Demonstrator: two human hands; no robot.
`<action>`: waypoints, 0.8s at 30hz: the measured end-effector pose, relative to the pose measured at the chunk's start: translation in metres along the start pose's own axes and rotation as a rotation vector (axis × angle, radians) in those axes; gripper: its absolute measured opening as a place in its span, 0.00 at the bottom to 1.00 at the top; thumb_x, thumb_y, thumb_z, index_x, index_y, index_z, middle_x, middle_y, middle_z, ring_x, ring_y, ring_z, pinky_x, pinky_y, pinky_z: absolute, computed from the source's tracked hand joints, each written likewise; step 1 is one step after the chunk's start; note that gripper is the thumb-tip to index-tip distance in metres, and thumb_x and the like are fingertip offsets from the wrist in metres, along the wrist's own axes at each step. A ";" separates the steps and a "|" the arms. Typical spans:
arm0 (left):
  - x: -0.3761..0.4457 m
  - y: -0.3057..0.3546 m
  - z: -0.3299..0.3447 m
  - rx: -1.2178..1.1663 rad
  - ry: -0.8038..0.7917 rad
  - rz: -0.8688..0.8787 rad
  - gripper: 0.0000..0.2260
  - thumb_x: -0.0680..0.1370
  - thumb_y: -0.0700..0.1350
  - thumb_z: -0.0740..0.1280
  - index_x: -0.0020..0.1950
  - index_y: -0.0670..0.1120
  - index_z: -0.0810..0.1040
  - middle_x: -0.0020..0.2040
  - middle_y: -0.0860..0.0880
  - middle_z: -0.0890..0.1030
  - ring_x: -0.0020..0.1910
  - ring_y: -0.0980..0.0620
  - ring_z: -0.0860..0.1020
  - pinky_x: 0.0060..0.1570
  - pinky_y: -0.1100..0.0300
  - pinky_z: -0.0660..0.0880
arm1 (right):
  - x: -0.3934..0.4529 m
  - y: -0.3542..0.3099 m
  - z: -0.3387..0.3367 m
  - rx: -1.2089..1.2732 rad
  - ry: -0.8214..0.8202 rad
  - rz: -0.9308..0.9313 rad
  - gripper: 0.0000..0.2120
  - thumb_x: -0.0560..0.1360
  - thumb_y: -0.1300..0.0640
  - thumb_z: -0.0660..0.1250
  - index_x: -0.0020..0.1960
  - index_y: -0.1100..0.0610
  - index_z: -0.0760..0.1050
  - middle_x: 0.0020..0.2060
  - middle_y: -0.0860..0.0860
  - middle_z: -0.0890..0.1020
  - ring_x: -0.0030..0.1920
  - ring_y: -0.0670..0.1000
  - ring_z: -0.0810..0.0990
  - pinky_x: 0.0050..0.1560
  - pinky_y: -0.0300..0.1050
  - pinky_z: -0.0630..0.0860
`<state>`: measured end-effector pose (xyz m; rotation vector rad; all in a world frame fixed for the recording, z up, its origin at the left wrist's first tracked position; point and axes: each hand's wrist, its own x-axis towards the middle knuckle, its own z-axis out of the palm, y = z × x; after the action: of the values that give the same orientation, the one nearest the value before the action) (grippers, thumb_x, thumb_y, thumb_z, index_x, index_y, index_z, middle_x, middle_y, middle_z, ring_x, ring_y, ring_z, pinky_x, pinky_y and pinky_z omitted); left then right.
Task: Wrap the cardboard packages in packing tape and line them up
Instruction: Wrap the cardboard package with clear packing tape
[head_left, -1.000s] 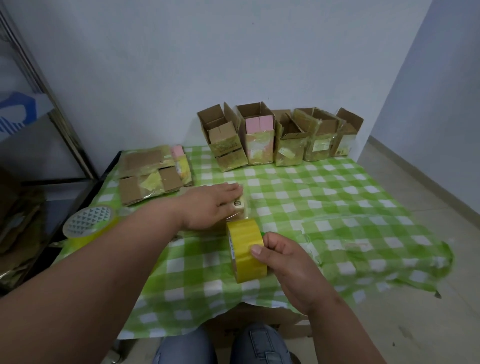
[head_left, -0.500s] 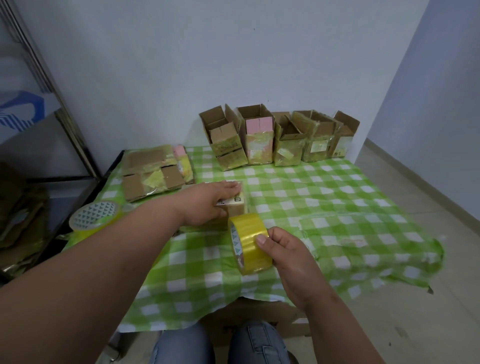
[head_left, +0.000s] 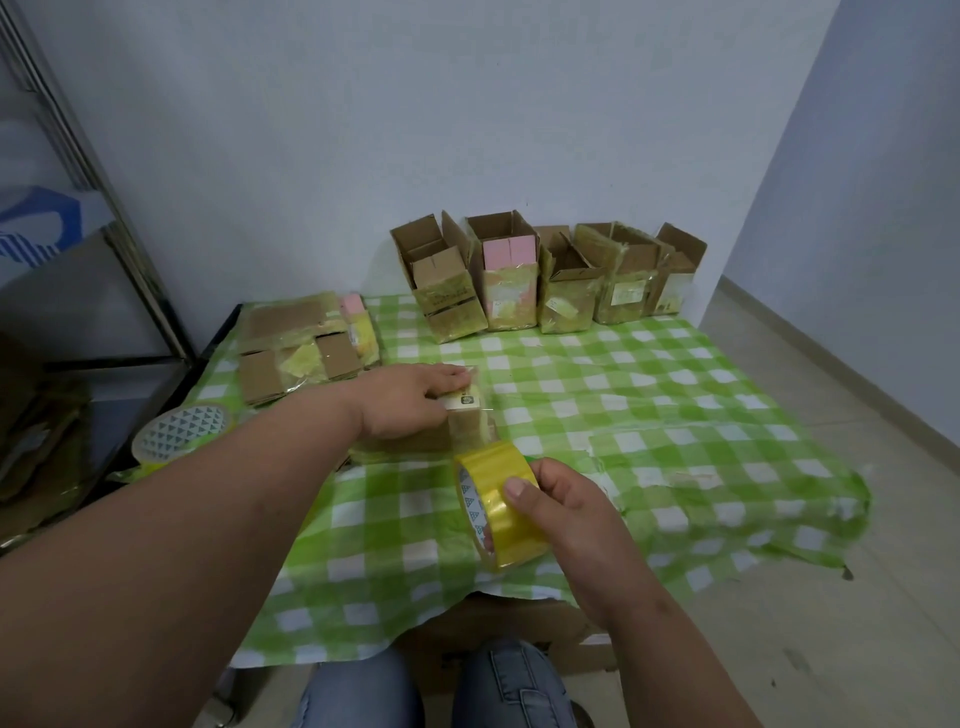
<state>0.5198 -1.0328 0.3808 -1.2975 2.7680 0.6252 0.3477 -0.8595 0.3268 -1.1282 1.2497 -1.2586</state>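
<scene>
A small cardboard package (head_left: 467, 427) lies on the green checked tablecloth (head_left: 649, 415) in the middle of the table. My left hand (head_left: 410, 404) lies over its top, fingers flat, pressing it down. My right hand (head_left: 566, 512) grips a yellow roll of packing tape (head_left: 496, 506) just in front of the package. A clear strip of tape runs from the roll up onto the package's near face. Along the back wall stands a row of several taped cardboard boxes (head_left: 540, 280) with open flaps.
Flattened cardboard pieces and a pink and yellow packet (head_left: 306, 348) lie at the back left. A second, larger tape roll (head_left: 179, 439) sits at the table's left edge. A metal shelf frame (head_left: 104, 218) stands to the left. My knees show below the table's front edge.
My right hand has drawn the tape roll back toward me, and a strip now stretches from the package. My left hand stays on the package.
</scene>
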 end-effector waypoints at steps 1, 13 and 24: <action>0.001 0.000 0.001 -0.015 0.010 -0.007 0.25 0.81 0.47 0.60 0.78 0.57 0.60 0.79 0.58 0.56 0.77 0.56 0.55 0.76 0.56 0.51 | 0.000 0.000 0.000 0.006 0.000 -0.001 0.08 0.76 0.50 0.68 0.46 0.54 0.82 0.42 0.57 0.85 0.42 0.54 0.84 0.45 0.46 0.80; -0.003 0.003 0.021 0.062 0.230 0.029 0.27 0.79 0.54 0.66 0.77 0.57 0.63 0.77 0.57 0.62 0.76 0.56 0.61 0.74 0.57 0.59 | 0.009 0.008 0.004 0.130 -0.094 0.019 0.11 0.69 0.57 0.69 0.50 0.56 0.81 0.46 0.57 0.85 0.47 0.57 0.83 0.50 0.55 0.80; -0.019 -0.026 0.009 0.143 0.137 -0.386 0.44 0.69 0.71 0.67 0.79 0.62 0.50 0.80 0.50 0.51 0.78 0.41 0.51 0.73 0.39 0.54 | 0.015 0.011 -0.002 0.173 -0.086 0.002 0.12 0.69 0.58 0.69 0.50 0.61 0.79 0.44 0.56 0.85 0.44 0.53 0.83 0.43 0.46 0.79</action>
<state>0.5501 -1.0305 0.3666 -1.8287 2.4902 0.3177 0.3446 -0.8738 0.3158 -1.0440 1.0571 -1.2771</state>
